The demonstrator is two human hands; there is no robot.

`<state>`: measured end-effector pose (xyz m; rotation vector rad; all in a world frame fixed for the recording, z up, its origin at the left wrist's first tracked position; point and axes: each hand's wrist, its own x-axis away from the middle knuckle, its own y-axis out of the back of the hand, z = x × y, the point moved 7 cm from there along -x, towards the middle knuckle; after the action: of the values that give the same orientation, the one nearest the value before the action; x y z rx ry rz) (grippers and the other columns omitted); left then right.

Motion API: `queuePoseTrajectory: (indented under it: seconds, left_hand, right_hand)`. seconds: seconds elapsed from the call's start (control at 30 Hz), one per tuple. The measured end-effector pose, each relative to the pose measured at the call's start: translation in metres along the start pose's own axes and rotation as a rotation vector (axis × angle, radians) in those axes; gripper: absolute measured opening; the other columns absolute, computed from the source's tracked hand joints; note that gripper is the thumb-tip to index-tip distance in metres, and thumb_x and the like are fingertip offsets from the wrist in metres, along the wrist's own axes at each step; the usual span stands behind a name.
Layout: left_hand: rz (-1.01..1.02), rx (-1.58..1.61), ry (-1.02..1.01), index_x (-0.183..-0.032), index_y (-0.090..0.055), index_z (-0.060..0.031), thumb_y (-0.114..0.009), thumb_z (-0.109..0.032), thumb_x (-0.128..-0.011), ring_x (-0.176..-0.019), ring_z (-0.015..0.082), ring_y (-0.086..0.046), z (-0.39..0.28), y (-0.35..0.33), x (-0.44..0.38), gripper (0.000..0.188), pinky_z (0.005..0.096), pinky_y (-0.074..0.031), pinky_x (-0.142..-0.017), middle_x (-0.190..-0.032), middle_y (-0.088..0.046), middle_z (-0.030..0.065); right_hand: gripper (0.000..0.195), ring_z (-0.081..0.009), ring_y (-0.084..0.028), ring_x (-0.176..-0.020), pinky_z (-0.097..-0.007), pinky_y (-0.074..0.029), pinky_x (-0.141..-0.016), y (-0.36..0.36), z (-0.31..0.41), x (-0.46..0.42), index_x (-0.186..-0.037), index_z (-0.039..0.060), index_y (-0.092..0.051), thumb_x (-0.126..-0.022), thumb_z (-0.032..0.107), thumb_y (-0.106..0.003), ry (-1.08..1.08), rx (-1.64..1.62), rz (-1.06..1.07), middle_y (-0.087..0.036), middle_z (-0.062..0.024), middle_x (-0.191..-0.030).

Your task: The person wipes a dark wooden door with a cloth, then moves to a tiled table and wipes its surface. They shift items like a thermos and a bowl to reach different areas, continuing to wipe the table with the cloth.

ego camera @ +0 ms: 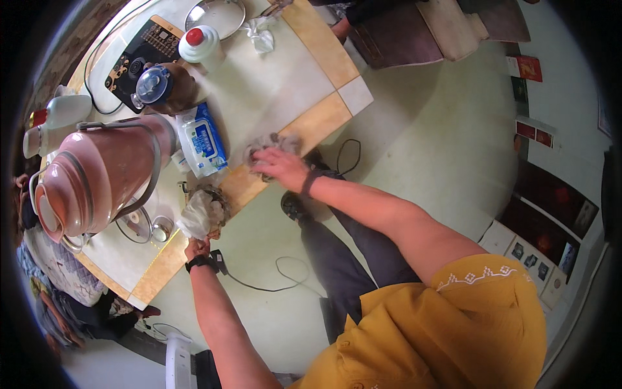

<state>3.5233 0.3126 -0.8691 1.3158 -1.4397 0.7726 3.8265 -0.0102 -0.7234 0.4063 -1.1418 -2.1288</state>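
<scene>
My right hand (284, 167) lies over a crumpled grey cloth (272, 143) on the table's tan-tiled border, its fingers slightly blurred. At the same edge, my left hand (198, 248) grips a small dark-rimmed container (221, 202), partly hidden by crumpled white tissue (197, 214); its exact kind is unclear. Just beyond lies a blue-and-white pack of wipes (204, 141) with a flip lid. A large pink thermos jug (102, 175) with a grey handle stands left of the pack.
A brown pot with a blue lid (154, 85) stands by a black induction cooktop (138, 61). Nearby are a red-capped white bottle (201, 46), a glass lid (215, 17) and a small metal-rimmed jar (162, 228). Other people are at the table's far right and lower left. A cable (262, 290) trails below.
</scene>
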Motion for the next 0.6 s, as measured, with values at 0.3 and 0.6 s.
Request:
queuePoseTrajectory:
  seconds: [0.3,0.6]
  left_hand:
    - [0.184,-1.175,-0.797,-0.098,-0.059,-0.0023,-0.070,-0.018,-0.080,-0.055,0.0166,-0.051,-0.023,-0.008,-0.004,0.026,0.0326,-0.052,-0.062,-0.062,-0.050,0.0008]
    - [0.142,-0.285,-0.185,-0.108,-0.059,-0.0072,-0.072,-0.016,-0.077,-0.069,0.0185,-0.057,0.015,0.028,-0.078,0.035,0.0361,-0.053,-0.070,-0.084,-0.059,0.0031]
  right_hand:
    - [0.038,-0.0333,-0.050,-0.118,-0.0406,-0.043,-0.099,0.068,-0.125,-0.044,-0.101,0.0241,-0.072,-0.077,-0.001,-0.055,-0.261,0.215,-0.174,-0.055,-0.0116,-0.129]
    - [0.040,-0.0364,-0.047,-0.114,-0.0517,-0.040,-0.093,0.037,-0.089,-0.147,-0.123,0.0186,-0.058,-0.084,0.013,-0.053,-0.372,0.083,-0.178,-0.052,-0.0111,-0.126]
